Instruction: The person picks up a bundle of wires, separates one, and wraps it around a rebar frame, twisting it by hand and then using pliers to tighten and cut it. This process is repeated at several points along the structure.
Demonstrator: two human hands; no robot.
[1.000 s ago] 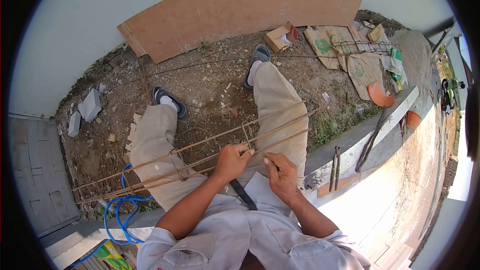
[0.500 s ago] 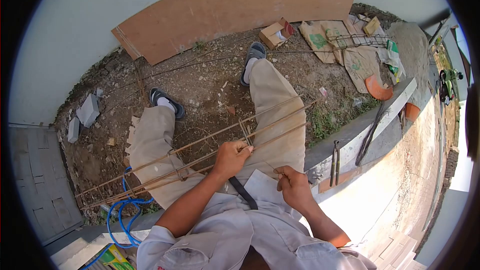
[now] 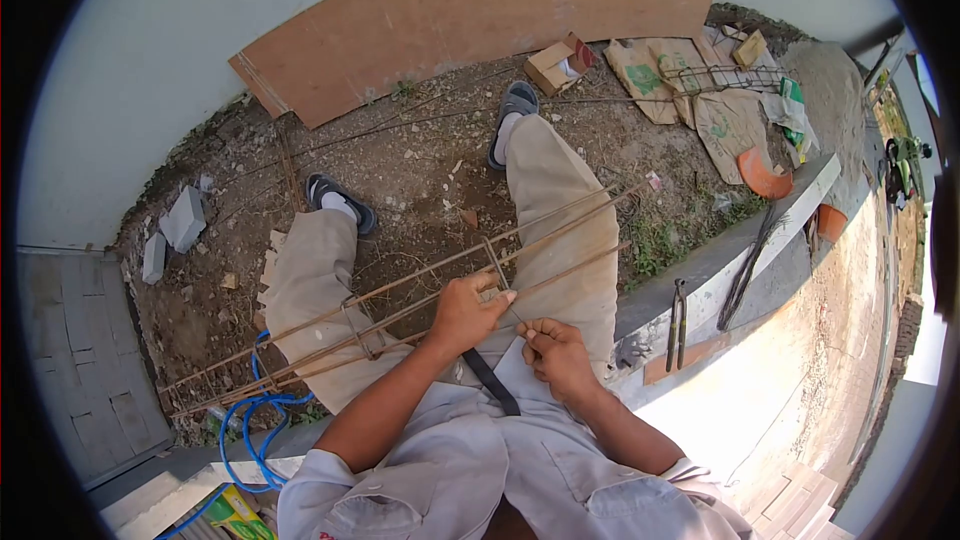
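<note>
One rebar frame [image 3: 420, 274] lies across both legs [image 3: 545, 165]. Left hand [image 3: 466, 316] closed on it beside a stirrup [image 3: 498, 262]; right hand [image 3: 560, 355] near, pinched tight on thin wire [image 3: 516, 316].

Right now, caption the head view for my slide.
Left hand gripping a rod frame across the legs, right hand pinching thin wire beside it.

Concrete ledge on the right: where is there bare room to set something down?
The ledge has a bare patch between the pincers and the wire bundle, and another past the bundle, toward the far end. It is crowded around the steel-bar frame, where the left hand and right hand sit close together.
</note>
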